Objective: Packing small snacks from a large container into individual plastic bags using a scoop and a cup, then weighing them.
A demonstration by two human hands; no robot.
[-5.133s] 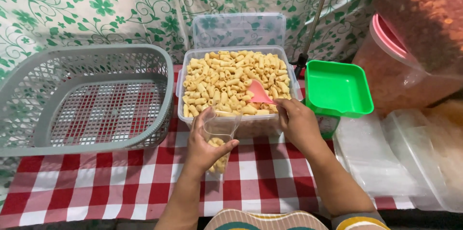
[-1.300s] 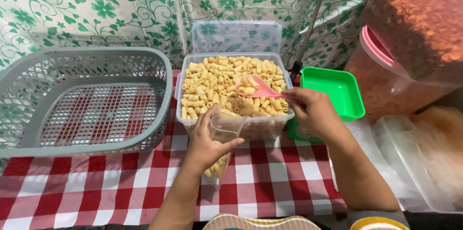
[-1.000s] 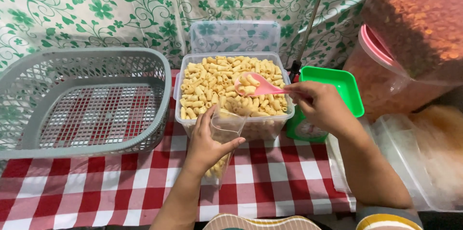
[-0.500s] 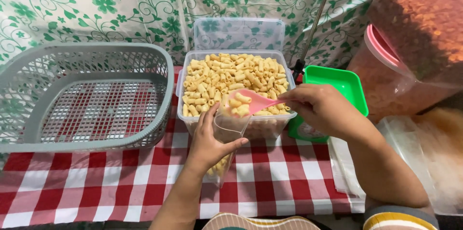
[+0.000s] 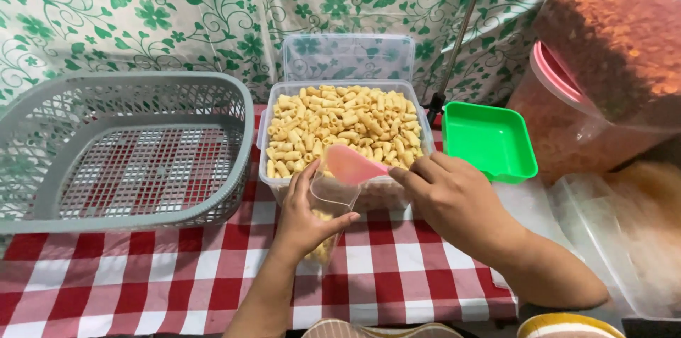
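Half a second before, our pink scoop (image 5: 349,165) had hung loaded over the clear plastic bag (image 5: 328,200); now it was tipped mouth-down into the bag's opening, its load apparently emptied. Our right hand (image 5: 454,196) pinched the scoop's handle between thumb and fingers. Our left hand (image 5: 306,214) wrapped the bag, thumb across its front, fingers curled behind, holding it upright against the clear tub of pasta snacks (image 5: 345,125). We judged the bag partly filled, another scoop likely needed. The grey basket (image 5: 120,150) stood beside.
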